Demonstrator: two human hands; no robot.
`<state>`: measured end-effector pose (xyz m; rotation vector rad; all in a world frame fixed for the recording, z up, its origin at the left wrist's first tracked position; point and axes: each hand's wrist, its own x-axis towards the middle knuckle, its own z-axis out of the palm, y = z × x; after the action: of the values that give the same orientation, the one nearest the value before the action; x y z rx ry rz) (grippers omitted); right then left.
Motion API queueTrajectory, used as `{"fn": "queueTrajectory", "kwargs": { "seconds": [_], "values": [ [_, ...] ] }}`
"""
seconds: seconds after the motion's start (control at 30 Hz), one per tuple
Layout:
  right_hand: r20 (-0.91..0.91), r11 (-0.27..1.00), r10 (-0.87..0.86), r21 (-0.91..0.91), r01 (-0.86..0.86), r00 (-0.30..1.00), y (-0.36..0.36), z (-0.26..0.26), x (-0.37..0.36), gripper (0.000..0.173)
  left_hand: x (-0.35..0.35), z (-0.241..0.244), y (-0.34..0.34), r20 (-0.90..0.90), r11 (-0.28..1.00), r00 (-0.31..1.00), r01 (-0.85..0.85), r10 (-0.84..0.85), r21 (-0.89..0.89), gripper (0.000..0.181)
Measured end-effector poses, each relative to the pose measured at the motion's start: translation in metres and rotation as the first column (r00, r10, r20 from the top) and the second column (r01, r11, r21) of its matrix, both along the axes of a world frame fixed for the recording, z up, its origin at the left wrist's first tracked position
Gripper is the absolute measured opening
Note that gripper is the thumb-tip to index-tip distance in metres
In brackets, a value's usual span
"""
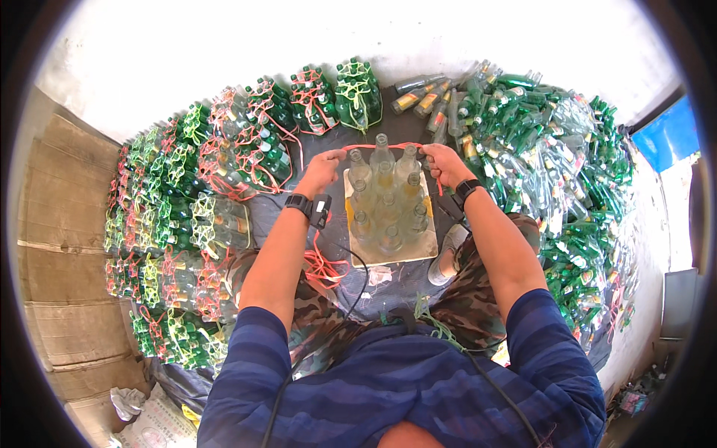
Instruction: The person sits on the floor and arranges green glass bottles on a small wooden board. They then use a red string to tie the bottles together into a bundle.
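A group of clear glass bottles (387, 203) stands upright and close together on a pale square board (417, 253) in front of me. My left hand (325, 169) pinches a red plastic strap (363, 147) at the far left of the bottles. At the far right, my right hand (445, 162) grips the same strap, and a short end hangs below the fingers. The strap runs nearly straight between both hands, level with the necks of the far bottles. More loose red strap (325, 267) lies in a tangle by my left leg.
Strapped bundles of green and clear bottles (173, 207) line the left and back. A large heap of loose bottles (538, 151) fills the right side. A black cable (358, 255) hangs from my left wrist device. Cardboard (67, 235) stands along the left wall.
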<state>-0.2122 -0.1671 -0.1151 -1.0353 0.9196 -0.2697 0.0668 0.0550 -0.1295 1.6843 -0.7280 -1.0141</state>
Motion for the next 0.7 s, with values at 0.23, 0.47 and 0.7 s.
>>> {"fn": "queueTrajectory", "kwargs": {
  "seconds": [0.23,0.47,0.7],
  "values": [
    [-0.131,0.998,0.007,0.07,0.002,0.991,0.0,-0.061,-0.012,0.012,-0.01,-0.065,-0.004,-0.024,0.934,0.986,0.166,-0.167,0.316,0.039],
    [-0.274,0.99,0.031,0.138,0.008,0.961,-0.004,-0.133,-0.032,0.023,-0.031,-0.109,0.03,0.038,0.961,0.998,0.027,-0.039,0.275,0.034],
    [-0.968,-0.278,0.07,-0.249,-0.928,0.239,-0.005,-0.172,-0.058,0.022,-0.04,-0.121,0.059,-0.025,0.971,0.999,-0.041,0.048,0.236,0.04]
  ]
}}
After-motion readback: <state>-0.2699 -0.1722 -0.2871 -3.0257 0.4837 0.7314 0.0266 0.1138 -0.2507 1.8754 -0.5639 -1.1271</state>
